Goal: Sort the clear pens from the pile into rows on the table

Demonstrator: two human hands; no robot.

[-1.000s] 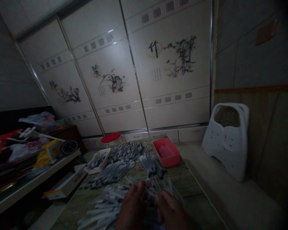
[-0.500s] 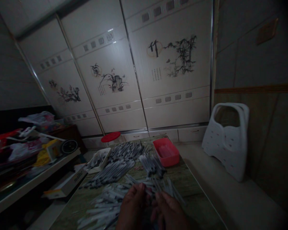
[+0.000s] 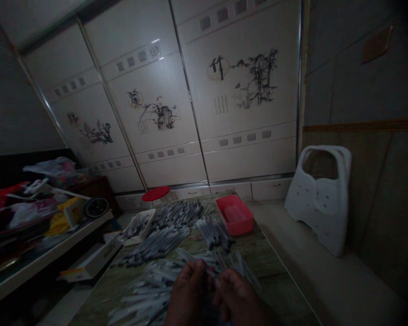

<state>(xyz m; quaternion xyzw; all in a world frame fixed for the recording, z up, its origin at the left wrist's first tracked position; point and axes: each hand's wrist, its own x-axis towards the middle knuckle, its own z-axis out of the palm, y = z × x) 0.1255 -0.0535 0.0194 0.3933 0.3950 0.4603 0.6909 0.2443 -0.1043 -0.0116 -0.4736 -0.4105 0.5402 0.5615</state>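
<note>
At the near end of the table, my left hand (image 3: pixel 190 285) is closed, thumb against the fingers. Close beside it, my right hand (image 3: pixel 236 292) is closed in a pinch. A thin, pale pen part (image 3: pixel 213 273) shows dimly between the fingertips of both hands; its ends are hidden. Under and left of the hands lies a loose heap of whitish pen barrels (image 3: pixel 146 290). Beyond it are a row of grey pens (image 3: pixel 159 244) with dark ends and a smaller bundle of pens (image 3: pixel 215 234). Another pile of pens (image 3: pixel 180 213) lies farther back.
A pink plastic box (image 3: pixel 236 222) stands at the table's back right, and a white tray (image 3: pixel 144 231) of pens at its left edge. A red stool (image 3: pixel 155 194) is behind. A folded white plastic stool (image 3: pixel 319 199) leans on the right wall. A cluttered shelf (image 3: pixel 47 244) runs along the left.
My right hand has shifted slightly, its fingertips drawing closer to my left hand. My left hand stays nearly in place. The piles of pens look unchanged.
</note>
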